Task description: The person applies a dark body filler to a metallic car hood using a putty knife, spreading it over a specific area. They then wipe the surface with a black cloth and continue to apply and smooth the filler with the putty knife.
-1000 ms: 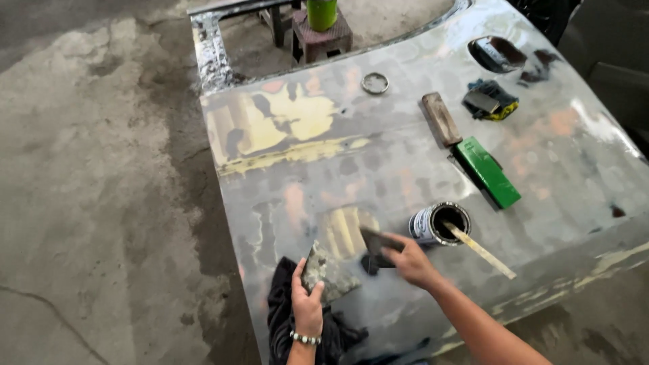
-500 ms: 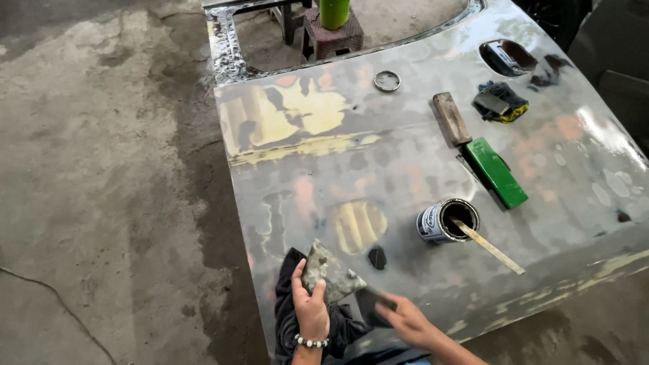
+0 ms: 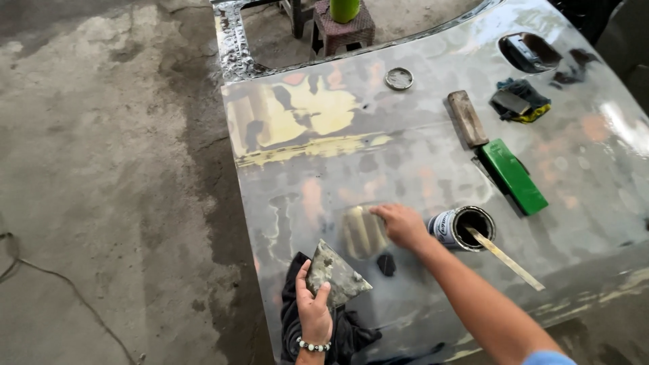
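My left hand (image 3: 315, 307) grips a flat, filler-smeared mixing board (image 3: 336, 275) near the front edge of a bare-metal car panel (image 3: 419, 155). Under that hand a black cloth (image 3: 297, 318) hangs over the panel's edge. My right hand (image 3: 401, 225) rests palm down on the panel, right at a pale yellow filler patch (image 3: 363, 232); whether a spreader is under the fingers is hidden. A small dark blob (image 3: 386, 264) lies just below that patch. An opened tin (image 3: 464, 228) with a flat stir stick (image 3: 503, 257) in it stands close to my right wrist.
Farther back on the panel lie a green block (image 3: 514, 176), a brown sanding block (image 3: 466, 119), a round tin lid (image 3: 399, 78), a dark rag with yellow (image 3: 519, 101) and a cut-out opening (image 3: 527, 53). A stool with a green bottle (image 3: 345, 20) stands behind. Concrete floor (image 3: 101, 169) lies left.
My right hand went from beside the tin down to the board in my left hand, then back up onto the yellow patch. The left hand kept holding the board.
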